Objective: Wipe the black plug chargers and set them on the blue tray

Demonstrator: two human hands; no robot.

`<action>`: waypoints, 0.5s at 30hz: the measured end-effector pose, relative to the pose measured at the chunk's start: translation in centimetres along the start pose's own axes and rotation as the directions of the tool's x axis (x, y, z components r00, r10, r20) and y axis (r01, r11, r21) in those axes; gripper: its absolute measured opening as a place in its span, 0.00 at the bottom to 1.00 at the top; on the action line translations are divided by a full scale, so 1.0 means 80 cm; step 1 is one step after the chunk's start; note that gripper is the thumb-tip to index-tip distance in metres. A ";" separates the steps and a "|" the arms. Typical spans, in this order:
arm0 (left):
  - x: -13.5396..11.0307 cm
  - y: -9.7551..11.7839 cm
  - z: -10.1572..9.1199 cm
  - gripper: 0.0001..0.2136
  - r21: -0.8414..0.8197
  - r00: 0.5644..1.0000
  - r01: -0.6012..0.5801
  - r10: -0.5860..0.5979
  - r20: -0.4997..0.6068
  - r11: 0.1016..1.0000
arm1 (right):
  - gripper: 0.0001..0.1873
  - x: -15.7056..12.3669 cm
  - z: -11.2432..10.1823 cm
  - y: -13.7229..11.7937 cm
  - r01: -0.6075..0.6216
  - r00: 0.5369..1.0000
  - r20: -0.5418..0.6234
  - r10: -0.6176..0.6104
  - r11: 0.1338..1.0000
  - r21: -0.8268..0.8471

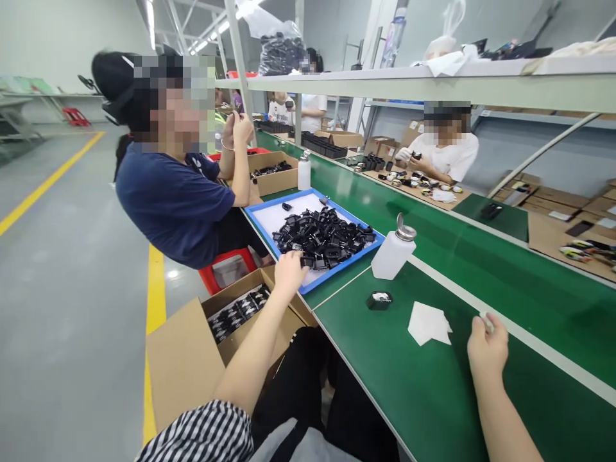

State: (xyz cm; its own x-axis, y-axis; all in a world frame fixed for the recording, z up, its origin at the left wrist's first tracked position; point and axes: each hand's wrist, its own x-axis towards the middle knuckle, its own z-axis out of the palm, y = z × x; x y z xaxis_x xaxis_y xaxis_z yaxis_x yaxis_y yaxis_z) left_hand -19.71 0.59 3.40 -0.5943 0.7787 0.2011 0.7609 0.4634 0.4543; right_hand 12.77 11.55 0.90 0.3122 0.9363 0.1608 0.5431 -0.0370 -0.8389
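Observation:
My left hand (290, 268) reaches into the blue tray (370, 247) at its near edge, fingers curled down onto the pile of black plastic parts (321, 236); what the fingers grip is hidden. My right hand (487, 343) rests on the green table (433, 398), fingers closed on a small white piece. A folded white cloth (428, 324) lies just left of that hand. A small black part (380, 299) sits on the table between cloth and tray. A white dispenser bottle (393, 252) stands beside the tray.
An open cardboard box (192, 359) with black parts stands by my left knee. A person in a dark blue shirt (173, 199) sits to the left on a red stool. Another person in white (445, 154) works across the belt. A second bottle (303, 172) and more boxes stand further along.

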 end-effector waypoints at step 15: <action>-0.032 0.023 -0.002 0.16 -0.865 0.897 0.366 0.117 0.426 0.344 | 0.20 -0.067 0.019 -0.090 0.355 0.735 0.504 -0.454 0.890 0.285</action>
State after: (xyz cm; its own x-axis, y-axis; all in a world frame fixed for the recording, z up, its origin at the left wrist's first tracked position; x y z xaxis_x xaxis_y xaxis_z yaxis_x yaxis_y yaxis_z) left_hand -16.80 -0.64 3.91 -0.3331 0.9330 -0.1363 -0.1815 0.0784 0.9803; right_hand 5.97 7.38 5.31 -0.4100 0.8807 0.2374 0.3724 0.3992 -0.8378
